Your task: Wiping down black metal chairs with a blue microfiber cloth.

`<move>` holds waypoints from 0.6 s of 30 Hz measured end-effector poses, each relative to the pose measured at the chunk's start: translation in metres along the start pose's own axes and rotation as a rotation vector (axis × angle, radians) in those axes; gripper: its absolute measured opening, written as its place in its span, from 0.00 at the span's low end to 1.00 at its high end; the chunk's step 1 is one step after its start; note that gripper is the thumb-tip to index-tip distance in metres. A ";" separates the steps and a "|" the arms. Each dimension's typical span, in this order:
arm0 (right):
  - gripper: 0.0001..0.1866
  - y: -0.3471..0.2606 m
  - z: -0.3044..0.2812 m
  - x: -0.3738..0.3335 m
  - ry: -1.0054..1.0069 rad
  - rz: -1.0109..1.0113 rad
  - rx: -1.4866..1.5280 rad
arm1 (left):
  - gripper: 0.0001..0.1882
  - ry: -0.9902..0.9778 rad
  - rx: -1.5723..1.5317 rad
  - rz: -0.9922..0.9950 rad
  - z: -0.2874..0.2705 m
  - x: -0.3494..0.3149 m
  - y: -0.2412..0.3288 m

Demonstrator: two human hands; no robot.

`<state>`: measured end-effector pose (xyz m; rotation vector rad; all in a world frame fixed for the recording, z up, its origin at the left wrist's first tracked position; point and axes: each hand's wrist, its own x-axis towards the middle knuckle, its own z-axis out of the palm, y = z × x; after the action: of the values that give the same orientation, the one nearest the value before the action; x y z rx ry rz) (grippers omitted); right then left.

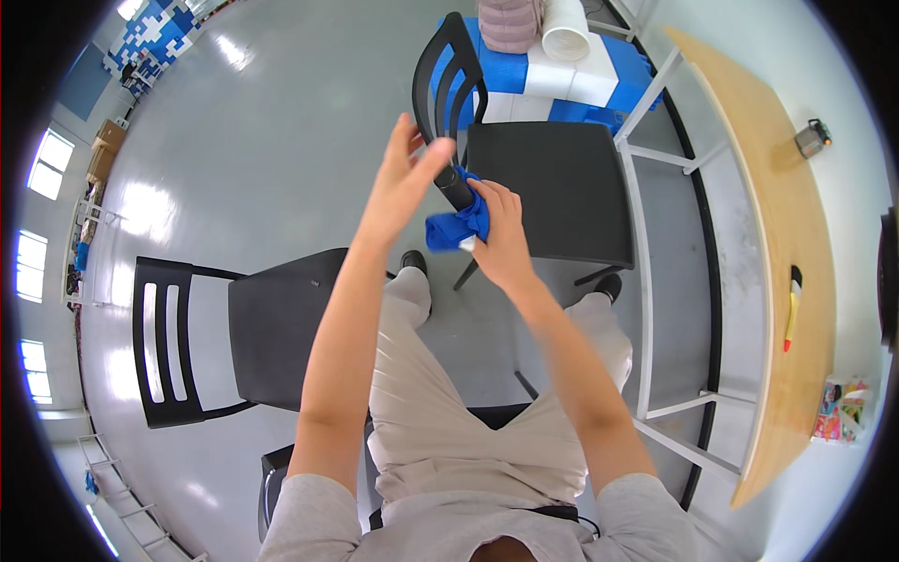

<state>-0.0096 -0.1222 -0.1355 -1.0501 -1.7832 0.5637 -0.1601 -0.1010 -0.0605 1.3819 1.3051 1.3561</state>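
My right hand (503, 229) is closed round a bunched blue cloth (449, 231), in front of the near edge of a black chair seat (552, 187). A short black cylinder (454, 189) sticks up out of the cloth, tilted to the upper left; its kind I cannot make out. Something small and white shows under my right fingers. My left hand (405, 183) is raised just left of the cylinder, its thumb and fingers apart and slightly blurred. It holds nothing that I can see. Behind it stands the chair's slatted back (449, 80).
A second black chair (281, 323) stands on the left. At the right, a wooden table (796, 244) with white legs carries a dark bottle (813, 139), a yellow-and-black tool (793, 309) and a colourful packet (840, 409). Blue and white blocks (567, 80) hold a pink bag (510, 23) and a white roll (566, 33).
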 end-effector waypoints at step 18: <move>0.28 0.067 0.044 -0.117 0.266 0.379 -0.123 | 0.34 0.044 -0.083 0.046 0.032 -0.004 -0.008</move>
<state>-0.0013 -0.1829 -0.2628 -1.4915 -1.4078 0.5174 -0.1296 -0.1000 -0.0728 1.3402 1.2375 1.4628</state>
